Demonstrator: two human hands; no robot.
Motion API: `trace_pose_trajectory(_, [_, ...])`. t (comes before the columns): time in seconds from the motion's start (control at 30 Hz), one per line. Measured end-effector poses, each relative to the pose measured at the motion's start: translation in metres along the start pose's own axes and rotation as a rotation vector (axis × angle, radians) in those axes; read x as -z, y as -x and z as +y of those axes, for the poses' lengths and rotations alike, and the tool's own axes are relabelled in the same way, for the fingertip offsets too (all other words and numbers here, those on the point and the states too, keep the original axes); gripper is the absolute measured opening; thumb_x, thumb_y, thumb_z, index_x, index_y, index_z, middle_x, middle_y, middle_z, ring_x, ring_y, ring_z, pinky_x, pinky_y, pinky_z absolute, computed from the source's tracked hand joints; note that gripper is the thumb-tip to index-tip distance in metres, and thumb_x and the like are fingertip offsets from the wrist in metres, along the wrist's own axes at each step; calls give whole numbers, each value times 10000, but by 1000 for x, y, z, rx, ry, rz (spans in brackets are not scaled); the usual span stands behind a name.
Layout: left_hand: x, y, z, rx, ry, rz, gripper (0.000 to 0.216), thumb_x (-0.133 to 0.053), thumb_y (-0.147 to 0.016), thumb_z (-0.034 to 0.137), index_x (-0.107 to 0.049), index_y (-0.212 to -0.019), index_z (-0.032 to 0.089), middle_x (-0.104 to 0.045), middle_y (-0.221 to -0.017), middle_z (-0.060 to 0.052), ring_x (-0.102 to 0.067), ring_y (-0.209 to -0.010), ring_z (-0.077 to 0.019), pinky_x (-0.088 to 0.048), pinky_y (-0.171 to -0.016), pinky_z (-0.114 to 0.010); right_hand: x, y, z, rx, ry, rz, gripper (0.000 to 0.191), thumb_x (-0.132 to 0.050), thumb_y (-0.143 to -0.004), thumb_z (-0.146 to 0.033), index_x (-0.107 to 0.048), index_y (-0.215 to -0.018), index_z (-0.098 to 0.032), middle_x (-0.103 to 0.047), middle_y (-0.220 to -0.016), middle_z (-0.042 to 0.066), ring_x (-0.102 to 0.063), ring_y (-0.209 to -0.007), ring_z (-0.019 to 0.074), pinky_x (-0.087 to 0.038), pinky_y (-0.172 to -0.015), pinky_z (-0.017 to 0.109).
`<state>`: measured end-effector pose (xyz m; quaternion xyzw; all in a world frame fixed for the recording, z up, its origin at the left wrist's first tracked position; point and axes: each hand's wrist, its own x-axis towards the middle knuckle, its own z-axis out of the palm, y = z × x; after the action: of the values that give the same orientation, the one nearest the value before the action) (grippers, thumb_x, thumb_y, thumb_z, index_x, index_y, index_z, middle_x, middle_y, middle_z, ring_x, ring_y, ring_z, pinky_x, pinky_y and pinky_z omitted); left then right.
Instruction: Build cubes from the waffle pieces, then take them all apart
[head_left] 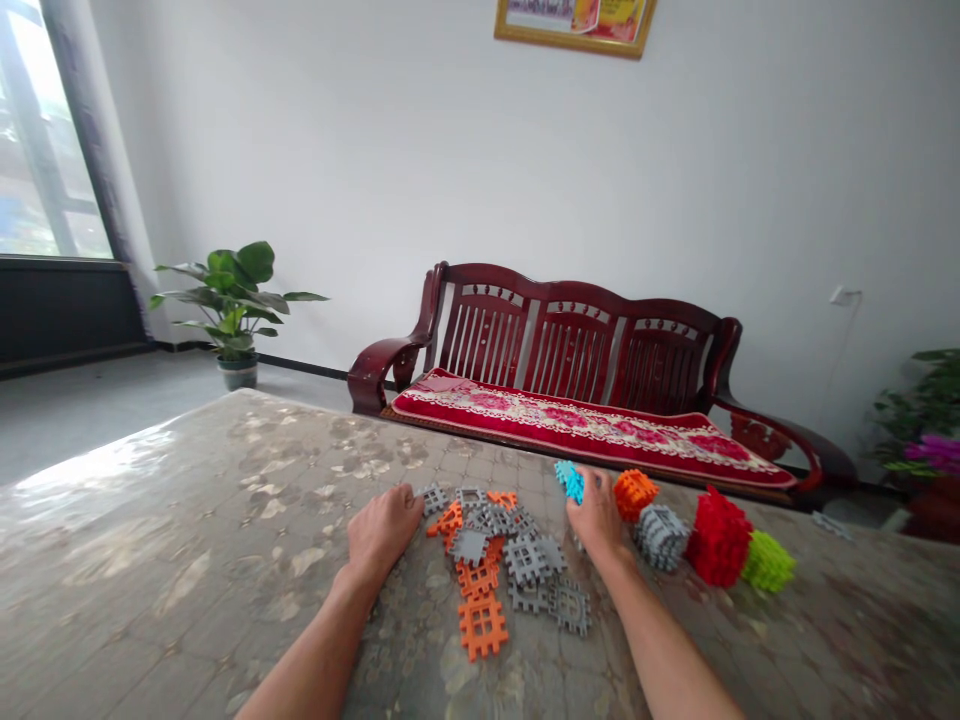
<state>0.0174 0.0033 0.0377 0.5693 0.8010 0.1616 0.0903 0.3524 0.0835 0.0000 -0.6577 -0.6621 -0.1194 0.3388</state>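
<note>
My left hand [384, 525] is curled closed on the table, its fingertips hidden, right beside a grey interlocking tile [433, 499]. Whether it grips anything does not show. My right hand [596, 515] has its fingers closed on blue interlocking tiles [574, 484] at the far side of the table. Between both hands lies a loose pile of grey tiles [528, 560] and orange tiles [482, 626], notched along their edges. Right of my right hand stand blocks built from such tiles: an orange one [636, 494], a grey one [661, 537], a red one [718, 537] and a yellow-green one [768, 561].
A patterned cloth covers the table [187, 540]. A few grey tiles [832, 525] lie near its far right edge. Behind it stands a dark red wooden bench [570, 340] with a red floral cushion [585, 418]. A potted plant [238, 300] is at the left.
</note>
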Motion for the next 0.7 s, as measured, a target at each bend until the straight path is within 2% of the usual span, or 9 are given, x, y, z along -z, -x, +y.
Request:
trace_pose_trajectory(0.17, [1,1,1,-7,-1,7,317,-361,-880,416,-592,-754,240,-727,-815,-75,-684,-803,-238,-341,-576,-277,17,13,-12,-21,-189,14,444,-540,-700,-173,-608,-1138,-207,-583,-1101,90,-591,-1004,249,-496,-875,369])
trace_pose_trajectory(0.3, [1,1,0,-11,7,16,317,-361,-875,414,-599,-757,241,-730,-823,-75,-677,-788,-225,-350,-591,-272,39,25,-36,60,-381,39,418,-552,-685,-215,-618,-1098,-206,-617,-1072,81,-595,-1029,251,-492,-922,392])
trace_pose_trajectory(0.5, [-1,-1,-1,-16,22,28,327,-373,-873,444,-593,-741,241,-725,-811,-75,-666,-764,-222,-333,-581,-274,69,36,-74,125,-524,-160,433,-546,-701,-202,-634,-1124,-229,-656,-1137,66,-624,-1052,236,-490,-951,379])
trace_pose_trajectory(0.7, [-4,-2,-2,-2,21,30,320,-384,-877,436,-604,-756,238,-731,-817,-72,-668,-772,-213,-341,-594,-263,72,37,-88,101,-615,-229,462,-561,-679,-166,-647,-1126,-245,-694,-1124,41,-642,-1060,233,-493,-958,368])
